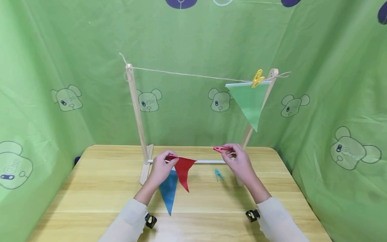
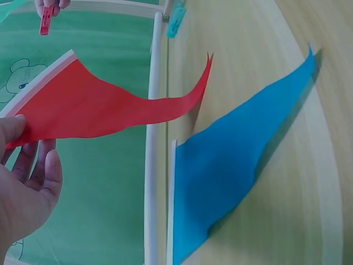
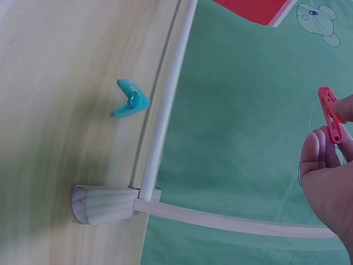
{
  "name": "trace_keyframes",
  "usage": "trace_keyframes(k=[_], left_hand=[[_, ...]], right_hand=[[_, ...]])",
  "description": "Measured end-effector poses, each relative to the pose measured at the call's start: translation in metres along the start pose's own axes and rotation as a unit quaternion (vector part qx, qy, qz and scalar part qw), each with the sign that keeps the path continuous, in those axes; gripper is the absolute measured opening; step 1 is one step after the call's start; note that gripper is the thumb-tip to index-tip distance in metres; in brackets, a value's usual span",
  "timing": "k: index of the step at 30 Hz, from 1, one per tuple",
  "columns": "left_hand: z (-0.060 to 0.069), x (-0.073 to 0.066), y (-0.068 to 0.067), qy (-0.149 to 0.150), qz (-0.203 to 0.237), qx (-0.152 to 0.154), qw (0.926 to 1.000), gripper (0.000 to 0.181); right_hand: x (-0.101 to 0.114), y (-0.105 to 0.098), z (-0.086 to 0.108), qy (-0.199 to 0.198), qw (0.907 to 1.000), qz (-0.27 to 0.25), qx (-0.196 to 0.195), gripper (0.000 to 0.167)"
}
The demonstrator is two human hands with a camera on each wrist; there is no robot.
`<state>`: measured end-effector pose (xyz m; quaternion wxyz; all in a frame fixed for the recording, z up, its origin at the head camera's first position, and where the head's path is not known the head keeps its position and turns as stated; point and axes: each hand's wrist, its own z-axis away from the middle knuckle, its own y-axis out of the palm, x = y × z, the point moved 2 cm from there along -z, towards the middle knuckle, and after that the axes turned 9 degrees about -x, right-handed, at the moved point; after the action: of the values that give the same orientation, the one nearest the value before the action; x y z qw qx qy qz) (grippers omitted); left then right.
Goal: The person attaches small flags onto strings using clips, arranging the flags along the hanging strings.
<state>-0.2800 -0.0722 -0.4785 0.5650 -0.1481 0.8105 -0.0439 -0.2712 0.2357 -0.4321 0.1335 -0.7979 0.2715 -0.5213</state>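
Note:
My left hand (image 1: 162,167) pinches a red triangular pennant (image 1: 183,171) by one end of its white-edged top, and its point hangs down. In the left wrist view the thumb lies over the red cloth (image 2: 94,105). A blue pennant (image 1: 169,190) lies on the table below that hand. My right hand (image 1: 240,162) holds a pink-red clothespin (image 1: 220,149) between thumb and fingers, seen also in the right wrist view as a red clothespin (image 3: 330,113). On the table below it is a teal clothespin (image 1: 218,174). A green pennant (image 1: 249,101) hangs from the string under a yellow clothespin (image 1: 257,78).
A string (image 1: 181,73) runs between a left wooden post (image 1: 136,111) and a right wooden post (image 1: 247,136). A white rod (image 1: 208,161) joins the posts low down, behind my hands. The wooden table (image 1: 99,195) meets green printed curtains (image 1: 187,127) at the back.

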Motion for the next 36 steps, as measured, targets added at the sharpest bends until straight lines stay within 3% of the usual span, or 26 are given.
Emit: trace_keyframes(k=[13, 19, 36], left_hand=[[-0.004, -0.016, -0.003, 0.013, 0.018, -0.006, 0.9997, 0.012], [-0.007, -0.027, -0.006, 0.003, 0.030, -0.005, 0.9995, 0.012], [-0.018, -0.048, -0.005, 0.010, 0.034, -0.011, 0.9993, 0.009]], right_hand=[[0.009, -0.007, -0.005, -0.029, 0.9992, 0.025, -0.011, 0.033], [0.014, -0.010, -0.007, -0.044, 0.9987, 0.009, -0.024, 0.034], [0.015, -0.020, -0.014, -0.028, 0.9974, -0.023, -0.062, 0.036]])
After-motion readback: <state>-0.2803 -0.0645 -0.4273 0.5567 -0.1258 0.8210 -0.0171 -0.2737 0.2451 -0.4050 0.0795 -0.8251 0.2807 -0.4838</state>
